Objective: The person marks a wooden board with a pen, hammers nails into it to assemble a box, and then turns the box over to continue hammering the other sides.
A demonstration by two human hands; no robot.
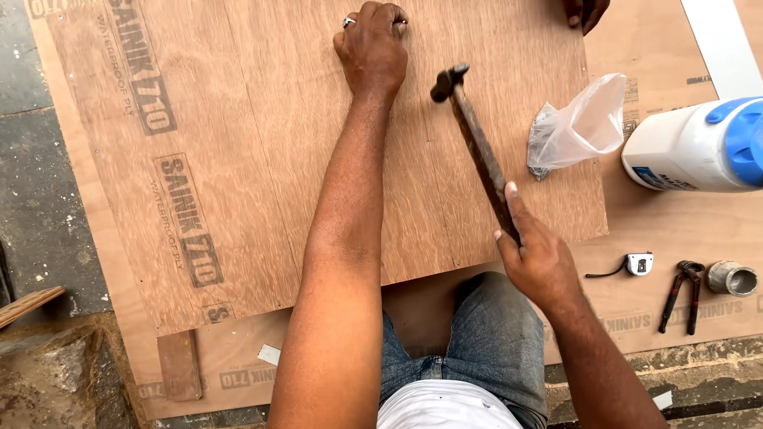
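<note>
My left hand rests at the far side of a brown plywood sheet, fingers pinched together as if on a small nail; the nail itself is too small to see. There is a ring on one finger. My right hand grips the wooden handle of a hammer. The hammer's dark metal head is raised a little to the right of my left hand.
A clear plastic bag lies on the sheet's right edge. A white jug with a blue cap, a tape measure, pincers and a small metal cylinder lie to the right. Another person's hand shows at the top.
</note>
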